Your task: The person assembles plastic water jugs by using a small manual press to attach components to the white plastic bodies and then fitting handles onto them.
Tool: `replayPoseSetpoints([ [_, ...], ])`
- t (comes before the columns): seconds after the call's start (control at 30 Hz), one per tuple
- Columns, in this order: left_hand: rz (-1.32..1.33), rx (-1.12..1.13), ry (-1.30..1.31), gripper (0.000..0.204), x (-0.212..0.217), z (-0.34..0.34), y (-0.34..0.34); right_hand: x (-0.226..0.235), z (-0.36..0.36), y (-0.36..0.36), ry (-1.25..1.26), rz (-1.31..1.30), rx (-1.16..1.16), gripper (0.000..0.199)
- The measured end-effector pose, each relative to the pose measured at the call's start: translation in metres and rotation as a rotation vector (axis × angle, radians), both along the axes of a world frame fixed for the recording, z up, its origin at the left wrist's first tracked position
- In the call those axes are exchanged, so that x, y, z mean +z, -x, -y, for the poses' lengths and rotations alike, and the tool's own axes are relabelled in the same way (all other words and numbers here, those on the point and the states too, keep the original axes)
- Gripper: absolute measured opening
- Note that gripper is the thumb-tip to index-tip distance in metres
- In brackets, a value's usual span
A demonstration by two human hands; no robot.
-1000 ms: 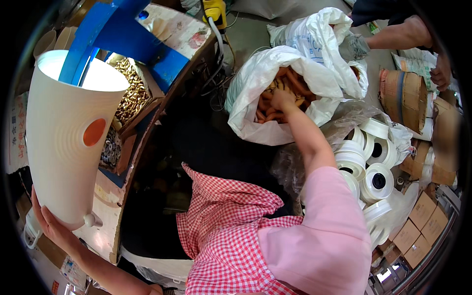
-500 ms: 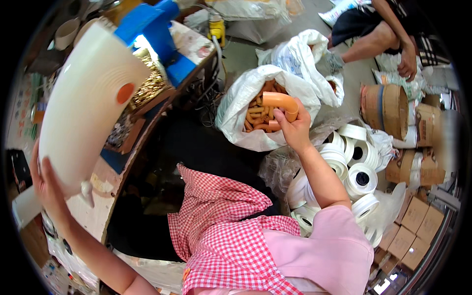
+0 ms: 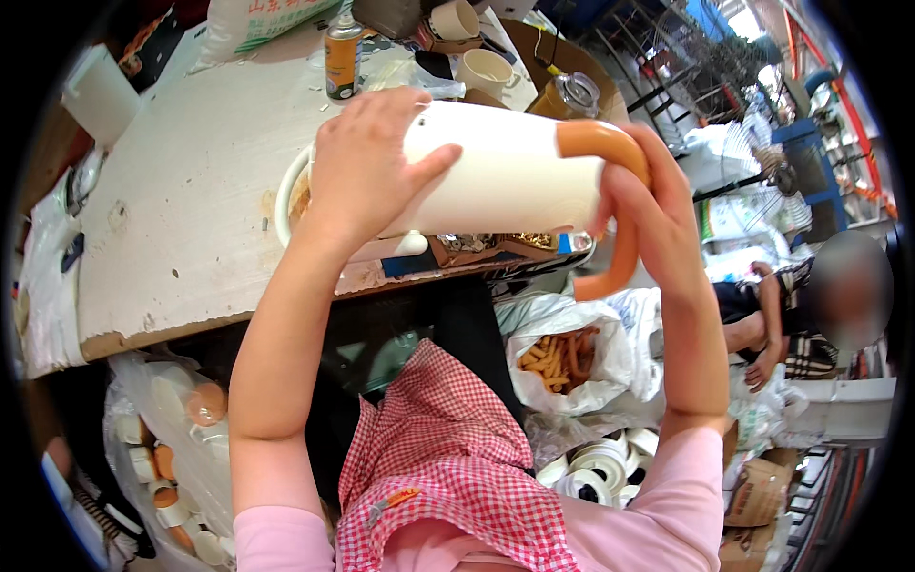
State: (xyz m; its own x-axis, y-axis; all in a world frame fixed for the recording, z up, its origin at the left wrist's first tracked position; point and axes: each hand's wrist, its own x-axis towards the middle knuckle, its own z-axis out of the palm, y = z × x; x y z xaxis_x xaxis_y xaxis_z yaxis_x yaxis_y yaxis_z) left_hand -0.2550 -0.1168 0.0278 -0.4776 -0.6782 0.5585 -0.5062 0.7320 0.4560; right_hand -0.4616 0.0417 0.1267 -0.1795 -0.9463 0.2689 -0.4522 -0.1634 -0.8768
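While red lettering (image 3: 274, 8) marks a sack (image 3: 232, 30), the left grip (image 3: 365, 160) clasps a vessel (image 3: 505, 170), the right (image 3: 660, 210) an orange handle (image 3: 599, 141).

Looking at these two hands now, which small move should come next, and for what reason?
Probably the right hand should bring the lower end of the curved orange piece nearer the white body: in this view its upper end overlaps the body, while its lower end hangs clear below. The left hand holds the body's other end.
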Motion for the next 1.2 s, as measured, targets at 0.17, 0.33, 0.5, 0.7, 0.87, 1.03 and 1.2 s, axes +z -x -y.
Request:
replayPoseSetpoints([
  [0.17, -0.13, -0.012, -0.074, 0.052, -0.004, 0.0, 0.004, 0.017, 0.095, -0.027, -0.302, -0.414, 0.135, 0.026],
  [0.33, -0.141, 0.001, -0.18, 0.048, -0.001, 0.0, 0.003, -0.007, 0.119, -0.026, -0.44, -0.409, 0.063, 0.035],
  [0.5, -0.098, -0.053, -0.272, 0.047, 0.002, 0.006, -0.005, -0.009, 0.122, -0.027, -0.498, -0.268, 0.084, 0.032],
  [0.7, -0.087, -0.052, -0.235, 0.049, -0.003, 0.004, -0.003, 0.002, 0.122, -0.031, -0.487, -0.553, 0.055, 0.03],
  [0.87, -0.074, -0.072, -0.227, 0.05, 0.001, 0.004, -0.006, 0.01, 0.119, -0.054, -0.282, -0.898, 0.084, 0.026],
  [1.03, -0.202, -0.004, -0.146, 0.052, -0.01, 0.003, 0.004, 0.01, 0.12, -0.049, -0.172, -1.196, 0.116, 0.035],
  [1.2, -0.2, -0.02, -0.102, 0.053, -0.01, 0.004, 0.008, 0.012, 0.12, -0.046, -0.159, -1.148, 0.176, 0.035],
])
